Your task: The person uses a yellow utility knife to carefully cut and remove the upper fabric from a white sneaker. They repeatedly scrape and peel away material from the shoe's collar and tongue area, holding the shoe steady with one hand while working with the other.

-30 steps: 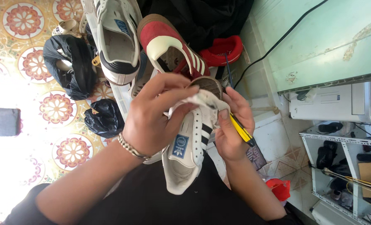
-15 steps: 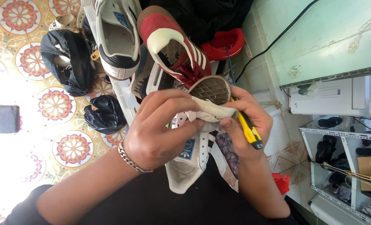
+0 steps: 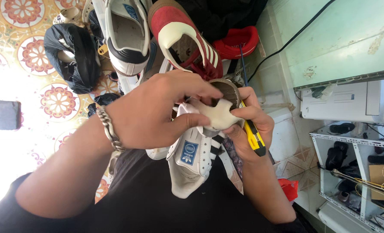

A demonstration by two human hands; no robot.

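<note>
A white sneaker (image 3: 192, 159) with black stripes and a blue tongue label rests on my lap, toe toward me. My left hand (image 3: 157, 110), with a metal bracelet on the wrist, covers its heel end and pinches a cream-coloured flap of lining (image 3: 215, 113). My right hand (image 3: 248, 125) grips the same flap from the other side and also holds a yellow utility knife (image 3: 255, 140) against the palm. The brown sole end (image 3: 230, 89) of the sneaker shows between my fingers.
A red sneaker (image 3: 181, 36) with a cream stripe and a white and black sneaker (image 3: 125, 39) lie ahead on a patterned tile floor (image 3: 58, 101). Black plastic bags (image 3: 71, 56) sit at left. A red stool (image 3: 237, 43), a green wall (image 3: 334, 34) and a white wire shelf (image 3: 360, 172) are at right.
My hands and the white sneaker have stayed together while the view shifted slightly. My left fingers have moved further over the heel and pulled the cream flap more open.
</note>
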